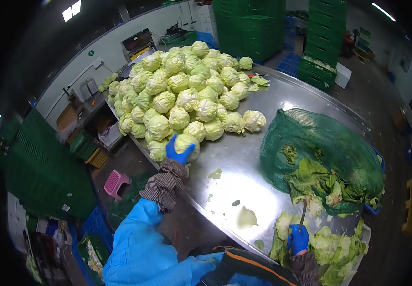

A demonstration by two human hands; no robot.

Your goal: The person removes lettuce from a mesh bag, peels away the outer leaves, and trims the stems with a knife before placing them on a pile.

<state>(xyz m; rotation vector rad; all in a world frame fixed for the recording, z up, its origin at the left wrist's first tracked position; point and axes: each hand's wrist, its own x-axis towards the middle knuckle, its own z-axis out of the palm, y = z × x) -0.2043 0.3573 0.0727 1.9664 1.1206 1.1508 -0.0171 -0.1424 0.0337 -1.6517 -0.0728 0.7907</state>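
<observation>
My left hand [179, 151], in a blue glove, has its fingers spread round a pale green cabbage [187, 142] at the near edge of a big heap of cabbages [177, 82]. The underside of that cabbage and part of my grip are hidden. At the lower right, my right hand [298, 239], also blue-gloved, is closed on the handle of a knife with a thin curved blade [303, 213] pointing upward. Loose cabbage leaves [330, 245] lie beside and beyond that hand.
The heap stands on a steel table [237, 157] with leaf scraps on it. A green mesh bag [282, 133] with trimmed leaves lies at its right side. Stacked green crates [325, 33] stand behind. A pink stool [116, 184] is on the floor to the left.
</observation>
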